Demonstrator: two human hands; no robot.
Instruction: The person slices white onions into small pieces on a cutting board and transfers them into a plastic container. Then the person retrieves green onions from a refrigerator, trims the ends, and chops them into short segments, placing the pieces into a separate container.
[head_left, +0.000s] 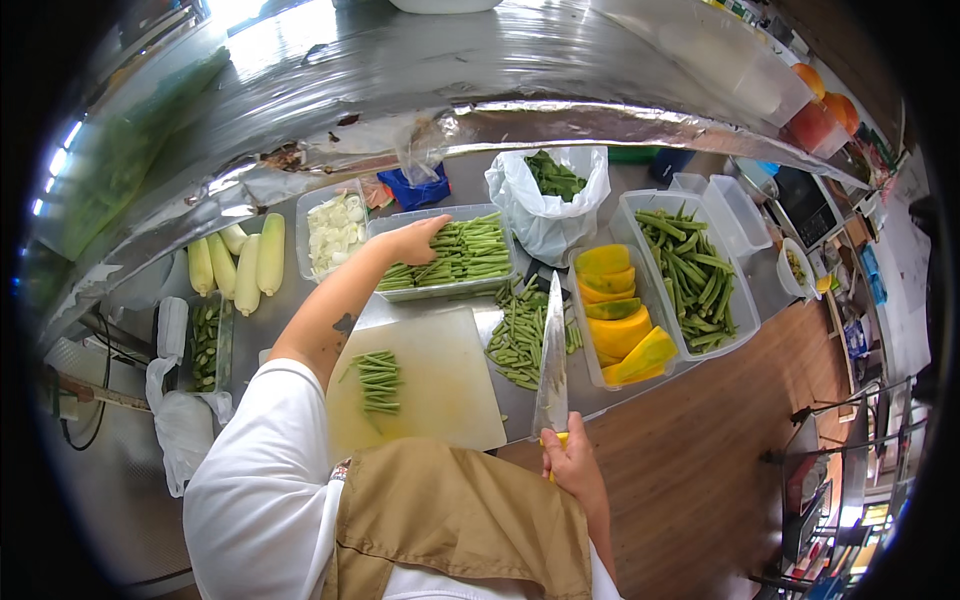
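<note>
My left hand (421, 238) reaches over the left part of a clear plastic container (442, 283) filled with cut green beans (480, 247); its fingers touch the beans, and whether they grip any is hidden. With my right hand (571, 457) I hold a large kitchen knife (553, 367) by its yellow handle, blade pointing away from me, beside the cutting board. On the pale cutting board (442, 375) lies a small stack of cut green beans (379, 382). Between board and knife, a loose pile of short green bean pieces (521, 330) rests on the metal counter.
Right of the knife are containers of pumpkin pieces (619, 322) and okra (697, 277). A white plastic bag (551, 217) holds leafy greens. To the left are a tub of sliced onion (337, 229), several pale long vegetables (247, 274) and another container (223, 352). A foil-covered shelf (450, 82) overhangs the counter's back.
</note>
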